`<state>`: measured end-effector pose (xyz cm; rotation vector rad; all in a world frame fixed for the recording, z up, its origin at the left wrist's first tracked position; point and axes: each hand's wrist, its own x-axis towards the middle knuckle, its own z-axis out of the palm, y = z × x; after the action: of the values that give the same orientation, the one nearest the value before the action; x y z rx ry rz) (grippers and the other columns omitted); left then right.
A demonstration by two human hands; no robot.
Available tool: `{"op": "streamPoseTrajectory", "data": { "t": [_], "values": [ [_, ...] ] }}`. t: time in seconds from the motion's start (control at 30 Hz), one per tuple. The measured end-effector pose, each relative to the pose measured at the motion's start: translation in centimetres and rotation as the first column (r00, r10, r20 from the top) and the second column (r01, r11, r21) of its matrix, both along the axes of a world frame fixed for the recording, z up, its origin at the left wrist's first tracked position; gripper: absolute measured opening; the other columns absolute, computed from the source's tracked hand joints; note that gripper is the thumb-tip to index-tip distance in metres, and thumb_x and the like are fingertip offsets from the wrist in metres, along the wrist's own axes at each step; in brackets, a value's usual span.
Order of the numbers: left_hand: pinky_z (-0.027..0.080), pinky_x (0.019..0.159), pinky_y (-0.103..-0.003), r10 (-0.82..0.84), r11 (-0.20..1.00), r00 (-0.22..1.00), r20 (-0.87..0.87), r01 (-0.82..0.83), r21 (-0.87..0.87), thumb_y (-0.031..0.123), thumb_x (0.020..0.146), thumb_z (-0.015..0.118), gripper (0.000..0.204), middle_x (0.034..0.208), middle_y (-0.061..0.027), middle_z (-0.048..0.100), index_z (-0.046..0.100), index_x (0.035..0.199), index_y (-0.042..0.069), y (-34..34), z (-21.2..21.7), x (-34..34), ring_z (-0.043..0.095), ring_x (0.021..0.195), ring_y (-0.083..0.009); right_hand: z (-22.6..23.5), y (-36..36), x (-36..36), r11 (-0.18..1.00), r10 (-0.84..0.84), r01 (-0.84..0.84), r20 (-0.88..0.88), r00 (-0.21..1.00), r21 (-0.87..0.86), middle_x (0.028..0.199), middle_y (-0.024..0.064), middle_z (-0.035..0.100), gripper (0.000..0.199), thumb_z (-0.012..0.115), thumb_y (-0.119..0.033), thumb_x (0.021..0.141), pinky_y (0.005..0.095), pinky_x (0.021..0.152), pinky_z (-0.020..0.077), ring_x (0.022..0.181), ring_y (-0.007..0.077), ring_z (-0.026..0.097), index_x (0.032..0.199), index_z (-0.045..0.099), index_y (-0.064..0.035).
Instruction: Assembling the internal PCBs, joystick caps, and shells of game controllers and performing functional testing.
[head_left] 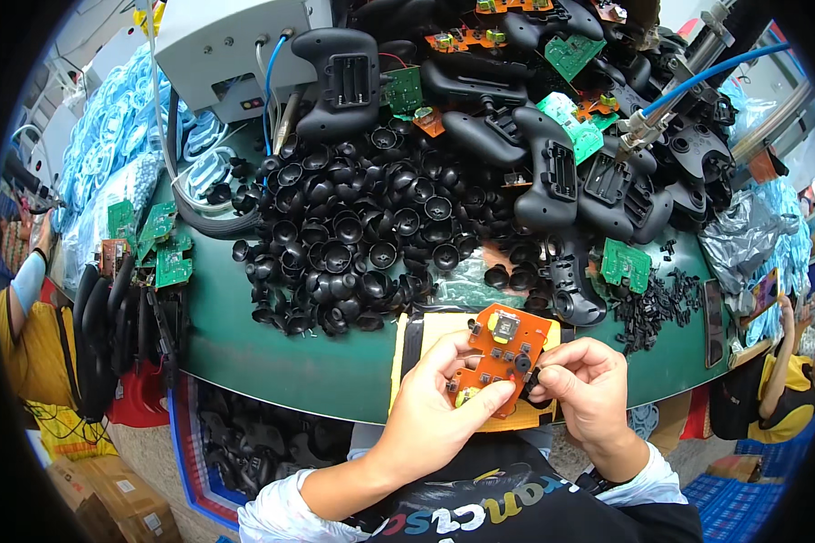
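Note:
My left hand [439,398] is closed on an orange circuit board [527,339], its thumb lying across the lower part. Metal-and-yellow joystick modules and several small black components stand on the board. At its right edge my right hand [587,389] pinches a small black part [536,385], mostly covered by the fingertips. Beneath both hands lies a yellow pad with black tape [409,348] at the front of the green table [272,362]. Just beyond the pad spreads a large heap of black joystick caps [344,235].
Black game controller shells [552,167] and green boards [627,264] pile up at the back right, near small black parts [652,308] and a phone [714,321]. A white machine [235,54] stands back left. Under the table edge sits a blue crate [186,443]. People work on both sides.

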<state>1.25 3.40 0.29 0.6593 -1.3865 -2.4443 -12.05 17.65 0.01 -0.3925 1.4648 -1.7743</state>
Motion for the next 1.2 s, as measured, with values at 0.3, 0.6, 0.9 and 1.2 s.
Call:
{"op": "streamPoseTrajectory", "data": {
  "t": [0.3, 0.6, 0.9, 1.2],
  "values": [
    [0.051, 0.091, -0.031, 0.070, 0.946, 0.998, 0.005, -0.065, -0.317, 0.001, 0.089, 0.068, 0.043, 0.114, -0.0127, 0.064, 0.049, 0.128, -0.004, 0.6, -0.2, -0.1, 0.064, 0.105, -0.0181, 0.1, 0.0, 0.0, 0.999, 0.004, -0.008, -0.114, 0.993, -0.037, 0.093, 0.0175, 0.069, 0.011, 0.070, 0.008, 0.085, 0.0305, 0.073, 0.0611, 0.079, 0.0207, 0.072, 0.093, 0.063, 0.0095],
    [0.047, 0.097, -0.032, -0.066, 0.953, 0.992, 0.109, 0.095, -0.289, 0.004, 0.088, 0.070, 0.051, 0.120, -0.0122, 0.063, 0.048, 0.133, -0.004, -0.2, -0.9, -0.1, 0.060, 0.113, -0.0199, -0.2, 0.1, -0.2, 0.998, 0.023, -0.023, 0.002, 1.000, -0.057, 0.095, 0.0160, 0.066, 0.018, 0.075, 0.008, 0.080, 0.0296, 0.072, 0.0606, 0.080, 0.0198, 0.071, 0.093, 0.063, 0.0069],
    [0.049, 0.089, -0.029, -0.364, 0.854, 0.914, 0.181, 0.405, -0.327, 0.009, 0.080, 0.071, 0.048, 0.108, -0.0073, 0.065, 0.059, 0.125, -0.002, -4.8, 0.6, -1.5, 0.060, 0.098, -0.0125, 2.7, -2.1, -4.0, 0.876, 0.405, -0.373, -0.885, 0.229, 0.305, 0.143, 0.0229, 0.044, 0.092, 0.090, -0.025, 0.067, 0.0432, 0.104, 0.0445, 0.128, 0.0384, 0.049, 0.142, 0.043, 0.0013],
    [0.051, 0.090, -0.029, -0.310, 0.841, 0.906, 0.287, 0.402, -0.363, 0.005, 0.079, 0.074, 0.052, 0.110, -0.0099, 0.067, 0.055, 0.126, -0.005, -4.7, 2.4, -1.9, 0.063, 0.100, -0.0134, 2.7, -3.3, -3.7, 0.930, 0.351, -0.369, -0.312, 0.883, 0.001, 0.134, 0.0157, 0.051, 0.051, 0.070, 0.005, 0.084, 0.0295, 0.075, 0.0627, 0.109, 0.0234, 0.064, 0.131, 0.051, 0.0055]
  ]
}}
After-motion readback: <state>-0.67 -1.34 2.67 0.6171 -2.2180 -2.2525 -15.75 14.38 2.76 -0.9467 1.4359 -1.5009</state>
